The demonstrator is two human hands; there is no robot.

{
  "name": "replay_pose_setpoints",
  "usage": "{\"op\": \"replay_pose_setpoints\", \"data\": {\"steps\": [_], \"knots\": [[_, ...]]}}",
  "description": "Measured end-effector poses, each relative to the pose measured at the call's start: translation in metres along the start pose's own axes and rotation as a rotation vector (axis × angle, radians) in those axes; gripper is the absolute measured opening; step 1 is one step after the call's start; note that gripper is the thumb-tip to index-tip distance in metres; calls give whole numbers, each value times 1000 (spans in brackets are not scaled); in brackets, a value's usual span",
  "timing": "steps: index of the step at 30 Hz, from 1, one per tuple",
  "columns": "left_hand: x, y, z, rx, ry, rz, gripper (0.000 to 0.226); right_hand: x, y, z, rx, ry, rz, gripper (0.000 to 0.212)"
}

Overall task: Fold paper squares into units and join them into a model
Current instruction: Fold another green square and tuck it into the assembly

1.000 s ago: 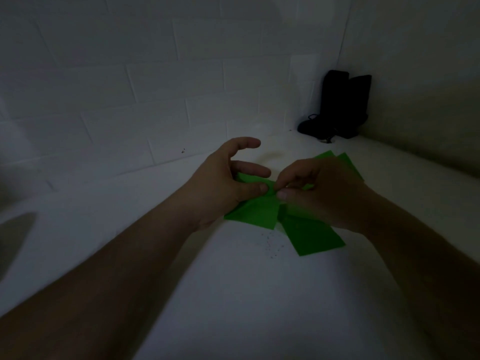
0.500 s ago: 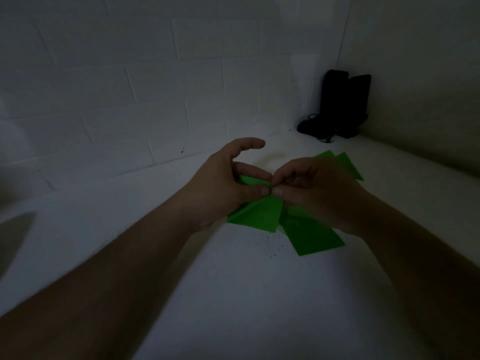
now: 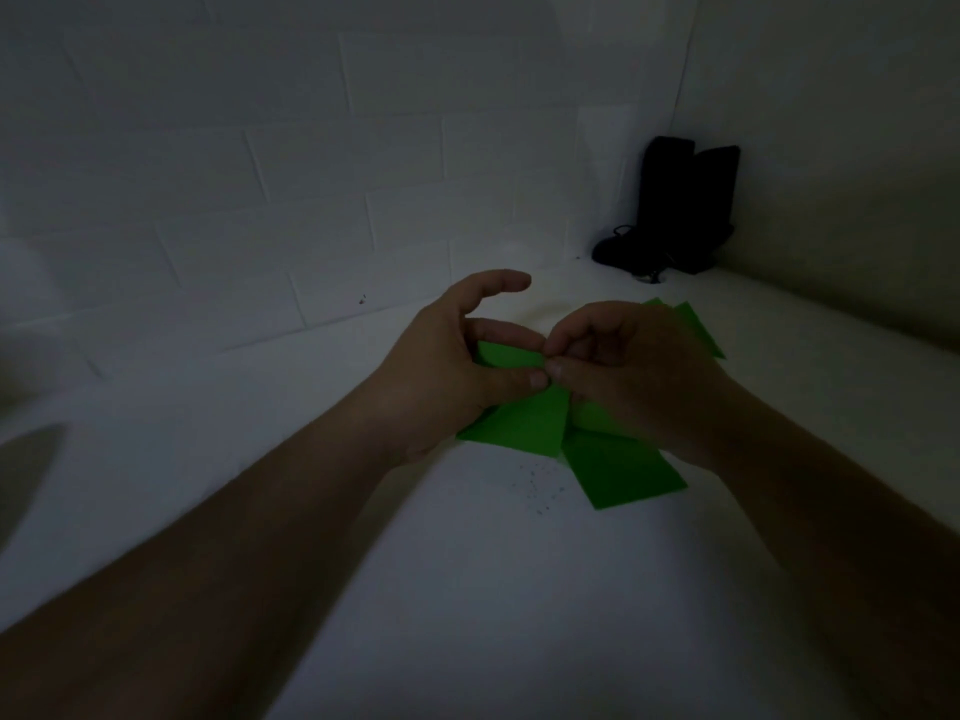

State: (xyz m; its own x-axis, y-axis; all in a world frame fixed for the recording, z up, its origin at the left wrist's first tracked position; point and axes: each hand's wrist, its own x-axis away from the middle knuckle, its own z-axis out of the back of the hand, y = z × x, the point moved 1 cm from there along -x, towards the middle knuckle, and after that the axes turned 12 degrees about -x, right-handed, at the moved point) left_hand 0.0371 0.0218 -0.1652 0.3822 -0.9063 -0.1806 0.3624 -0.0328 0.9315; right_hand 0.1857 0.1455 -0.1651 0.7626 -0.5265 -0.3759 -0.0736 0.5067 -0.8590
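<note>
The right hand (image 3: 639,376) has closed in against the left hand (image 3: 457,371), both hands' fingers pinching the green paper (image 3: 524,423).

Matt green paper on a smooth white tabletop

In my grip I see the green paper (image 3: 524,426), thin, matt and crisply creased; under it the tabletop (image 3: 467,589) looks smooth and matt white; beyond it, painted white brick wall (image 3: 311,163), faintly rough.
</note>
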Motion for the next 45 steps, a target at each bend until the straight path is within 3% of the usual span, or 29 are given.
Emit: {"op": "replay_pose_setpoints", "data": {"steps": [8,17,27,39,45], "knots": [[-3,-3,5,187,35,73,76,2,-9,6,-313,-24,-182,23],[-2,-1,4,185,21,59,74,1,-11,5,-255,51,-191,14],[-2,-2,4,158,27,72,64,4,-16,4,-185,12,-200,16],[1,1,-4,74,32,11,55,2,-12,3,-209,69,-274,16],[4,1,-6,-167,48,-58,66,3,-12,5,-278,50,-302,21]]}}
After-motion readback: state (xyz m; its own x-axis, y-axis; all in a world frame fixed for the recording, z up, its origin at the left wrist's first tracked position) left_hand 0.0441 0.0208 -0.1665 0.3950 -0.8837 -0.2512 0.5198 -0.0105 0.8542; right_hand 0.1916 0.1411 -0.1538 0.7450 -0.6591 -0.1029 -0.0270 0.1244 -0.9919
